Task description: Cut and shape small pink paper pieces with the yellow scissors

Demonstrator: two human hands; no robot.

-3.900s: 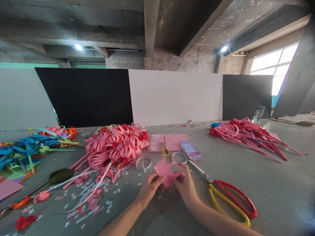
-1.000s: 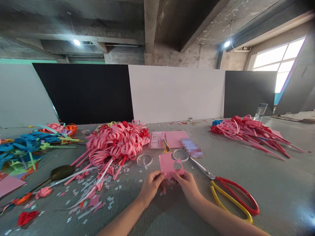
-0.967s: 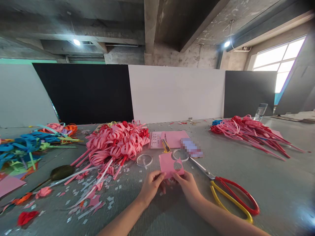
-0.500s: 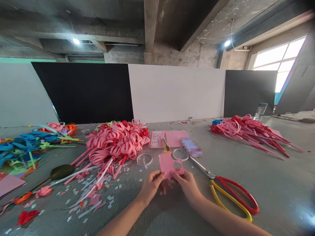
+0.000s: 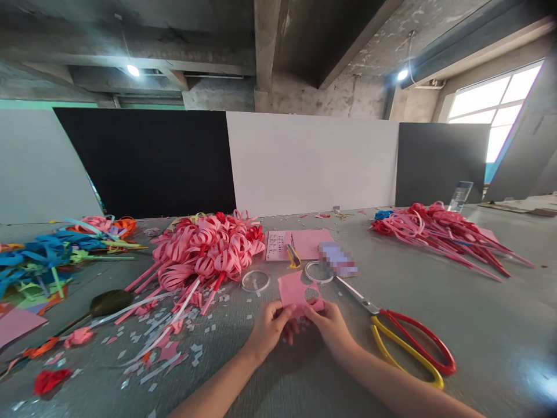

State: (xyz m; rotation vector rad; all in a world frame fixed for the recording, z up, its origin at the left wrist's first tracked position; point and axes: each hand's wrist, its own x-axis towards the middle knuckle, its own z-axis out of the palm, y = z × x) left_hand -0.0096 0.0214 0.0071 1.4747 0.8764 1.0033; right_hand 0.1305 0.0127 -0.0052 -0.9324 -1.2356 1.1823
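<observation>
A small sheet of pink paper (image 5: 292, 290) with a round hole cut near its right edge is held up between both hands. My left hand (image 5: 274, 322) pinches its lower left part, thumb in front. At the lower right edge, just under the hole, my right hand (image 5: 327, 325) grips it the same way. Beyond the paper lie a roll of clear tape (image 5: 256, 281), small yellow-handled scissors (image 5: 295, 258) and another clear ring (image 5: 307, 273). Large scissors with one red and one yellow handle (image 5: 411, 334) rest beside my right forearm, blades pointing away.
Pink paper-strip flowers (image 5: 209, 249) are heaped left of centre, and another pile (image 5: 435, 232) lies far right. Blue and green strips (image 5: 47, 255) sit at the left. Paper scraps (image 5: 195, 355) litter the left front. A pixelated phone-like object (image 5: 339, 260) lies near pink sheets (image 5: 311, 244).
The pink paper has shifted very slightly left in my hands, which keep their hold. Otherwise the scene stays the same apart from a slight shift of the view.
</observation>
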